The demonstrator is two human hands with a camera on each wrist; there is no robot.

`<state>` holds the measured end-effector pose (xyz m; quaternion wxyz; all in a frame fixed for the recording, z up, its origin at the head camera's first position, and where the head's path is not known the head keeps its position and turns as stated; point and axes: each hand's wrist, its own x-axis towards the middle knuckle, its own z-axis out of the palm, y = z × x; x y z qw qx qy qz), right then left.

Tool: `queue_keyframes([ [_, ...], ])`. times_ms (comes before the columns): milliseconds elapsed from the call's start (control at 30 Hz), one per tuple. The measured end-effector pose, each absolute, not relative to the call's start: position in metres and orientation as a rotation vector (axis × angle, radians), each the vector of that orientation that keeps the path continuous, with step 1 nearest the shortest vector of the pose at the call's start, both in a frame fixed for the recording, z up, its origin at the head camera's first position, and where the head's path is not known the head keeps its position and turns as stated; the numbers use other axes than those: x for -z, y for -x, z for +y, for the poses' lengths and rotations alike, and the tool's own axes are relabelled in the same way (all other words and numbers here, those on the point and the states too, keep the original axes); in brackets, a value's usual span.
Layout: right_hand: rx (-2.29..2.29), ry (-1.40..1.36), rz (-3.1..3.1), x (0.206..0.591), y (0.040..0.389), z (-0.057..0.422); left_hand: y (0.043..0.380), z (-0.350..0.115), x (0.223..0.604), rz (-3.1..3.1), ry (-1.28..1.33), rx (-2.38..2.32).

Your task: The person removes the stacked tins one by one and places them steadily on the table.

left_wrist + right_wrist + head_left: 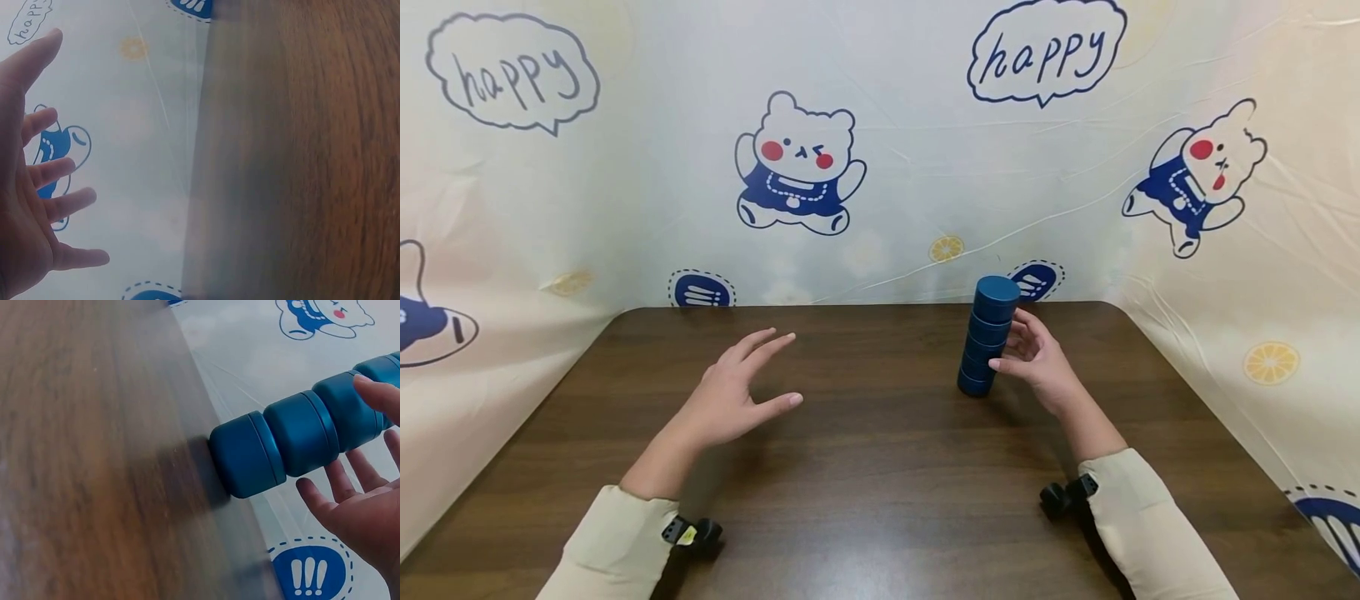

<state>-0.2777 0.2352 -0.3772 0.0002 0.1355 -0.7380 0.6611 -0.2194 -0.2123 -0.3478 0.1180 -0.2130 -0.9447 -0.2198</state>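
Observation:
A tall stack of several round blue tins [987,333] stands upright on the brown table, one tin on another. At its right side is my right hand [1040,362], with the thumb over the near face and the fingers round the far side. In the right wrist view the right hand [369,515] holds the upper part of the blue tins [301,434], its little finger spread away from them. My left hand [730,396] hovers over the left of the table, fingers spread, holding nothing. The left wrist view shows the left hand [28,206] with its fingers apart.
The dark wood-grain table [865,467] has rounded far corners. A pale cloth [910,183] printed with bears, lemon slices and "happy" bubbles hangs behind it and on both sides. Each sleeve carries a small black wrist camera, such as the left camera [706,535].

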Motion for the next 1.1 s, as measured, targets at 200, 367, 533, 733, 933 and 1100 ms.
queue_keyframes([
  [200,-2.151,-0.461,-2.266,0.377,0.281,0.237,0.220,-0.208,0.350,-2.743,0.640,0.693],
  [367,-2.208,-0.483,-2.204,0.376,0.283,0.236,0.221,-0.203,0.350,-2.737,0.653,0.720],
  [533,-2.202,-0.441,-2.189,0.374,0.281,0.233,0.221,-0.196,0.347,-2.702,0.666,0.758],
  [733,-2.182,-0.410,-2.190,0.376,0.281,0.231,0.225,-0.183,0.349,-2.646,0.733,0.806],
  [933,-2.174,-0.425,-2.185,0.380,0.281,0.232,0.228,-0.171,0.351,-2.598,0.791,0.829],
  [1100,-2.182,-0.446,-2.172,0.382,0.282,0.232,0.231,-0.162,0.349,-2.561,0.820,0.866],
])
